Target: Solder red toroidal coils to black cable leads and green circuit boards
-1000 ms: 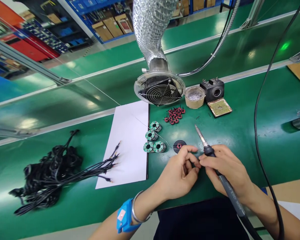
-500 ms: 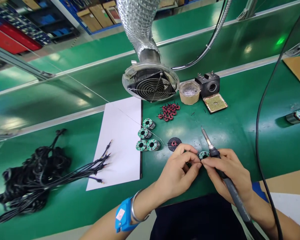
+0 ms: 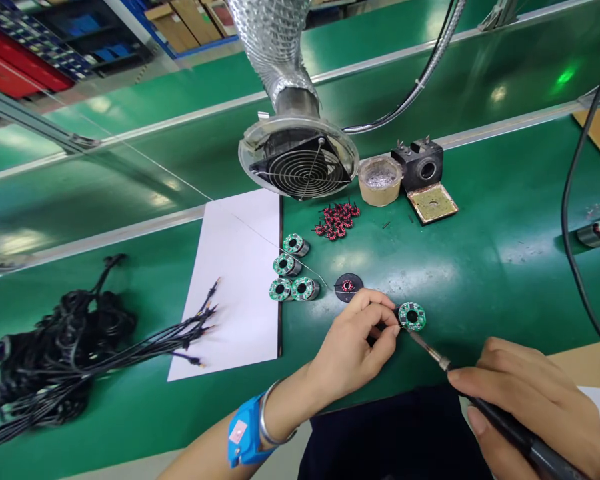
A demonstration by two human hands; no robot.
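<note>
My right hand (image 3: 535, 400) is closed around a soldering iron (image 3: 500, 415), its metal tip pointing up and left to the lower left edge of a round green circuit board (image 3: 412, 316) with a dark centre hole. Close against the board's left side, my left hand (image 3: 363, 340) pinches thumb and fingertips together; what lies between them is too small and hidden to make out. Just beyond its knuckles, a black disc (image 3: 356, 297) carries a small red-wound ring (image 3: 347, 285). A thin solder wire (image 3: 313, 271) runs down to this disc.
Several board-topped metal cylinders (image 3: 305, 289) stand beside a white sheet (image 3: 230, 280). Red-wound rings (image 3: 337, 220) lie behind. A tip-cleaning bowl (image 3: 380, 181) and iron stand (image 3: 424, 173) sit at the back. A fume extractor (image 3: 300, 160) hangs overhead; black cables (image 3: 70, 347) lie left.
My right hand has moved right and down, off the board, and the iron's tip has come down to the board's edge. The board now shows fully. My left hand stays almost in place.
</note>
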